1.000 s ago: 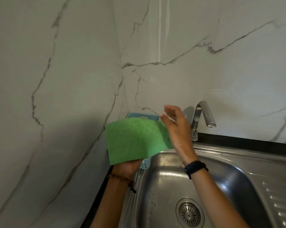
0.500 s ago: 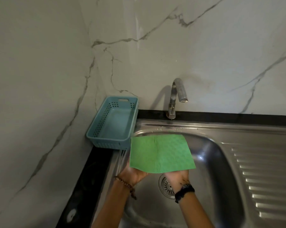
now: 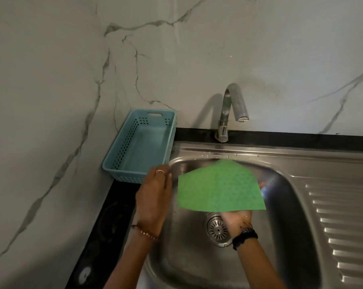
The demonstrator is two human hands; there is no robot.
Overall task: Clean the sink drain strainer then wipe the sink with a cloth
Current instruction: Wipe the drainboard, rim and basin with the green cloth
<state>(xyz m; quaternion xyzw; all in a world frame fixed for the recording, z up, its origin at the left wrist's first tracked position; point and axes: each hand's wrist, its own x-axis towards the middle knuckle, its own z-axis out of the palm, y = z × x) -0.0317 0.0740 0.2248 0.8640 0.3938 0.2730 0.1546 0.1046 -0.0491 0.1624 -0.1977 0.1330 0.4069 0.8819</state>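
Note:
A green cloth (image 3: 220, 187) lies spread flat over the bowl of the steel sink (image 3: 197, 268). My right hand (image 3: 238, 221) is under its near edge and carries it; the fingers are hidden beneath the cloth. My left hand (image 3: 155, 195) hovers at the sink's left rim with fingers straight and together, apart from the cloth and holding nothing. The round metal drain strainer (image 3: 217, 229) sits in the sink bottom, partly covered by my right hand and the cloth.
A light blue perforated basket (image 3: 122, 157) stands on the black counter (image 3: 105, 230) left of the sink, against the marble wall. A chrome faucet (image 3: 231, 109) rises behind the bowl. The ribbed draining board (image 3: 341, 222) extends to the right.
My left hand has let go of the cloth and moved left to the sink rim. The cloth now rests on my right hand alone and has shifted slightly right.

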